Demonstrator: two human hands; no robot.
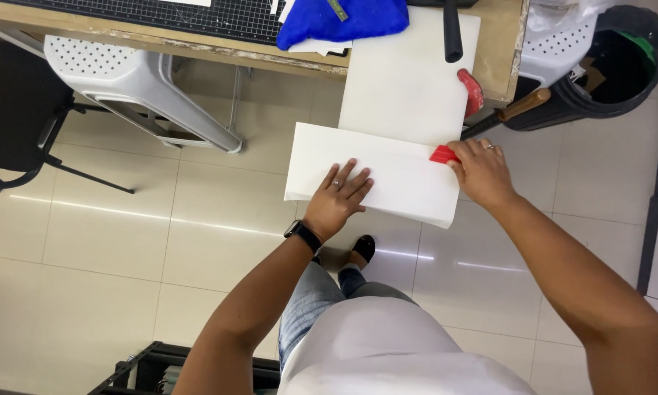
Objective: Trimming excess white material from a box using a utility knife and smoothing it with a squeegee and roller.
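Left hand (341, 192) lies flat, fingers spread, palm down on the white board (369, 179), likely pinning it so it won't shift. The board sticks out past the table (498, 55) edge, over the floor, partly on a second white sheet (406, 80). Right hand (481, 172) is closed around a red tool (443, 153), probably a cutter, blade hidden, its tip at the board's right upper edge. Both arms extended forward, wrists low. Blue cloth (343, 20), grey stool (135, 84) and bin (621, 62) nearby.

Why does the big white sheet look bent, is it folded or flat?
Folded. The white sheet lies flat on the table, then bends over the edge, where the left hand presses the hanging flap.
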